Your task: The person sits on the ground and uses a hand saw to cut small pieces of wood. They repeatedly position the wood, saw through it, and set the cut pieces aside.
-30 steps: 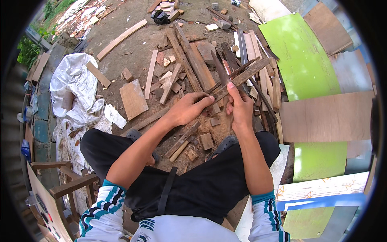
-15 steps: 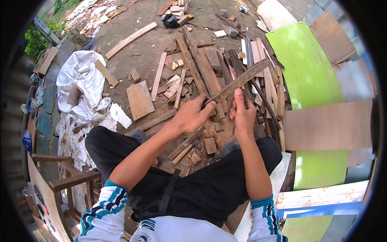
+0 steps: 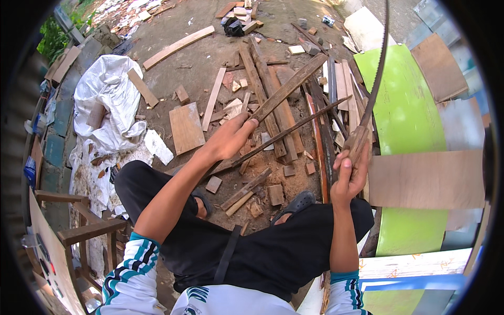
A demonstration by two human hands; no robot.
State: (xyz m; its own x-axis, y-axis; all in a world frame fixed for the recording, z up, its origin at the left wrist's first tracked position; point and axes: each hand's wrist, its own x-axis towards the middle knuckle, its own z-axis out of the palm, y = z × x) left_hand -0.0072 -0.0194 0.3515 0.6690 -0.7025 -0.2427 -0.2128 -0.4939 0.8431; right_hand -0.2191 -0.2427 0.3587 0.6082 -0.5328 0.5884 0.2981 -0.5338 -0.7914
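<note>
The hands (image 3: 231, 139) (image 3: 350, 177) hold 1 wooden strip (image 3: 289, 88), left, and 1 saw (image 3: 360, 137), right.

A crumpled white sack (image 3: 116, 121) lay on the left, a bright green panel (image 3: 404, 100) on the right, and a black bag (image 3: 232, 27) farther off.

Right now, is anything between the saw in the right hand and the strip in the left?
In this view, a thin dark stick slants between the saw in the right hand and the wooden strip in the left hand; whether it lies below them, I cannot tell.
</note>
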